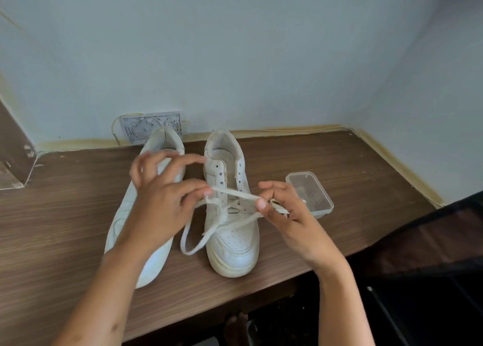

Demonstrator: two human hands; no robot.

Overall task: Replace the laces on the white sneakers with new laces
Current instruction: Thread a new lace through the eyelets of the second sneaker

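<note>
Pinching flat white lace (236,194) — left hand (162,202), right hand (285,212) — over smooth sneaker (232,238).

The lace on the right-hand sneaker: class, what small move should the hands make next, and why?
Probably draw the lace out of the next eyelets down. The left hand and right hand pinch it above the right-hand sneaker; its upper eyelets are bare, lower ones still laced.

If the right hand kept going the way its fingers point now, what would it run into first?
Probably the right sneaker. The right hand points up-left, pinching the lace above the eyelets, so the tongue and eyelet area come first. Depth is unclear; it may pass above.
</note>
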